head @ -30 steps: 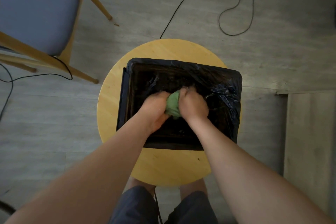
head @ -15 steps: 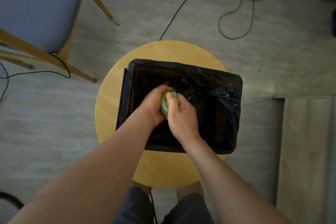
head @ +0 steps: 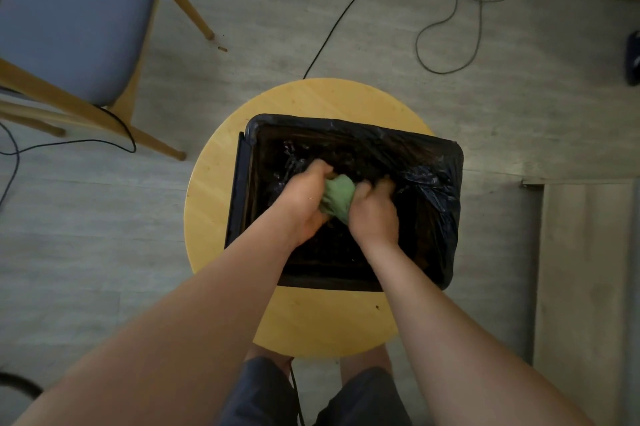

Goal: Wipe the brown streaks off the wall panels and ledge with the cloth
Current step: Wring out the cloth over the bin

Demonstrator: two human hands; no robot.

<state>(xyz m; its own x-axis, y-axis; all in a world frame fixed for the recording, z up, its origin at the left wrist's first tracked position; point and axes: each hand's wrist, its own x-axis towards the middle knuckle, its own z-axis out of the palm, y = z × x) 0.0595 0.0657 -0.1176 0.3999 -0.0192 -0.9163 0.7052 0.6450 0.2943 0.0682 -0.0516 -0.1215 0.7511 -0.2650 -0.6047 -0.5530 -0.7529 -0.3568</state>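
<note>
While the left hand (head: 304, 206) and right hand (head: 375, 216) each clench the cloth (head: 340, 198) in the bin's (head: 437, 183) mouth, its rim rings them closely; bare desk (head: 311, 321) shows at 6 o'clock. Chair (head: 69, 17) stands at 10 o'clock, cable (head: 475, 0) at 1.

Glossy black plastic liner (head: 429, 180); wooden stool (head: 322, 325)

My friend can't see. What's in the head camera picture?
The left hand and right hand grip a green cloth over a bag-lined black bin on a round wooden table. A blue chair and cables sit on the floor.
</note>
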